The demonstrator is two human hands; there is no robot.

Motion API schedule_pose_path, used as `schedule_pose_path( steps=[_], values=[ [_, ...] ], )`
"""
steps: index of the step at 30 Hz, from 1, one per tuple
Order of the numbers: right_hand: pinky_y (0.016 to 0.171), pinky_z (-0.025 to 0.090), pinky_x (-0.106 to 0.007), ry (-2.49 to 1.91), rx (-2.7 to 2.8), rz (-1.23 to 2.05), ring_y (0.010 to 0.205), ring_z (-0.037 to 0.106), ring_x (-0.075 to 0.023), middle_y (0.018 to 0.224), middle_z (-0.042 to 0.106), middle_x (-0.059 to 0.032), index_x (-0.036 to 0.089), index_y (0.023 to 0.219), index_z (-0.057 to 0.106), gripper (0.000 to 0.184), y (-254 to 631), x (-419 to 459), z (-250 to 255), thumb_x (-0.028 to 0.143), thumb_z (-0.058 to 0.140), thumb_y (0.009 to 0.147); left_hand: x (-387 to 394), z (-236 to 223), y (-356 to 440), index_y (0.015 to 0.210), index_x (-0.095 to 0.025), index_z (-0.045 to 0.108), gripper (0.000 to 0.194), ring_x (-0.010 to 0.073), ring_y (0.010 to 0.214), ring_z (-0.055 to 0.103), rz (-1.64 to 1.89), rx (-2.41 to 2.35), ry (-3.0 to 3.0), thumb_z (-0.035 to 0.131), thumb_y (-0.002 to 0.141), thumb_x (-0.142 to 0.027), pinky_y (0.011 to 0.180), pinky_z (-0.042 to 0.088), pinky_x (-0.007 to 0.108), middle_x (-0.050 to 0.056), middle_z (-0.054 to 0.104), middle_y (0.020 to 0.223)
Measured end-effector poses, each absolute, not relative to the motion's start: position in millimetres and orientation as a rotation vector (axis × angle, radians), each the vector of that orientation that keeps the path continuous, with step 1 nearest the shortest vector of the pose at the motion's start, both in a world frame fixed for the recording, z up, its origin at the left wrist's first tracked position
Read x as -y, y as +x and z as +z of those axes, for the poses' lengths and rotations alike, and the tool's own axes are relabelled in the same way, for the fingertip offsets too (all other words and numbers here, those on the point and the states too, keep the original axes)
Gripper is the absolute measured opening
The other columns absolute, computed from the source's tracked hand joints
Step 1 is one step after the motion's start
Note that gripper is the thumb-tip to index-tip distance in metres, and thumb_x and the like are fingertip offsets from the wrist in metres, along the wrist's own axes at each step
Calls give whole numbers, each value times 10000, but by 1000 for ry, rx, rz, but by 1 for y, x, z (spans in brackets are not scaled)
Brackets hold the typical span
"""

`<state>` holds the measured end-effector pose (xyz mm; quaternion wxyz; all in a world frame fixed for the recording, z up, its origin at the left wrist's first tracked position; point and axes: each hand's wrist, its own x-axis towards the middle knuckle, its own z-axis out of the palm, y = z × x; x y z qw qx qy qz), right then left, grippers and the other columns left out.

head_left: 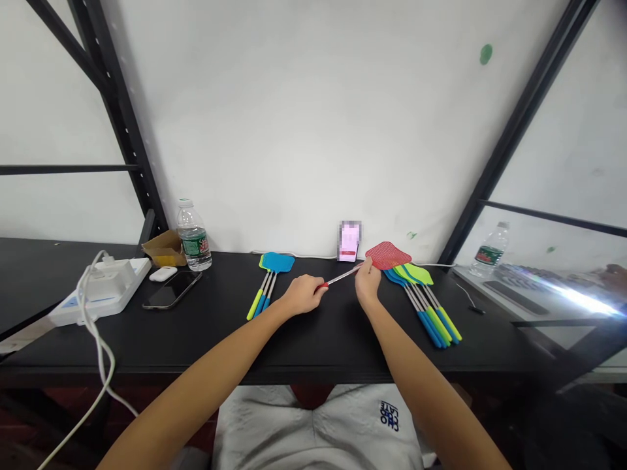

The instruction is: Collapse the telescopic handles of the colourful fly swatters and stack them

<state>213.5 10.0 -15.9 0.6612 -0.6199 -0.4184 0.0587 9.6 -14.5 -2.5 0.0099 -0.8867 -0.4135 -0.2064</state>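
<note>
Our left hand closes on the red swatter's handle end, blue swatters at 11 o'clock | our right hand pinches its shaft, head at 12 o'clock | risk: swinging that head right could scatter the swatter pile at 1 o'clock

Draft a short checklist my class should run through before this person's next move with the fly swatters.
1. Both hands on the red fly swatter: ok. The left hand is at the red handle end, the right hand just below the mesh head.
2. Mesh head clear of the propped phone: cannot tell, they look very close.
3. The left pile of swatters lying on the black table: ok.
4. The right pile of swatters lying on the table: ok.
5. Water bottle upright: ok.
</note>
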Motion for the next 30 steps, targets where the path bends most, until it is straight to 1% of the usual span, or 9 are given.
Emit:
schedule_pose_path(
  steps=[6, 10, 13, 17, 22, 30],
  values=[
    [627, 444, -314, -1377, 961, 180, 637, 624, -248, 553, 632, -106, 204, 582, 588, 582, 204, -7, -16, 525, 257, 937, 16, -1, 12, 907, -208, 663, 320, 205, 812, 630, -643, 1328, -2770, 398, 951, -382, 693, 408, 273, 73, 691, 867],
    [614, 444, -303, -1335, 986, 264, 580, 604, -219, 580, 641, -69, 213, 610, 567, 503, 200, -7, -18, 522, 323, 922, 18, -1, 15, 896, -207, 656, 325, 199, 778, 624, -678, 1363, -2768, 398, 951, -397, 668, 395, 266, 68, 682, 835],
    [603, 436, -297, -1330, 1056, 291, 580, 594, -218, 563, 625, -56, 218, 606, 557, 492, 197, -9, -20, 536, 339, 912, 20, -2, 18, 874, -201, 646, 329, 190, 739, 614, -714, 1383, -2770, 399, 949, -404, 641, 379, 263, 64, 672, 804],
    [613, 426, -294, -1362, 1113, 250, 605, 590, -222, 555, 614, -53, 221, 574, 542, 497, 198, -10, -21, 528, 348, 913, 20, -5, 19, 849, -202, 633, 333, 175, 695, 597, -741, 1390, -2807, 403, 947, -422, 606, 355, 258, 50, 662, 779],
    [632, 435, -292, -1403, 1044, 257, 624, 598, -221, 590, 630, -60, 211, 617, 567, 471, 205, -10, -18, 489, 338, 921, 19, -4, 18, 836, -202, 622, 320, 172, 681, 589, -751, 1371, -2827, 415, 940, -422, 582, 332, 261, 43, 657, 773],
    [655, 443, -299, -1437, 996, 251, 662, 607, -234, 647, 660, -87, 213, 636, 568, 473, 215, -12, -15, 494, 320, 925, 21, -3, 16, 836, -200, 628, 328, 172, 692, 594, -743, 1399, -2840, 413, 940, -426, 578, 336, 257, 44, 659, 775]
  ],
)
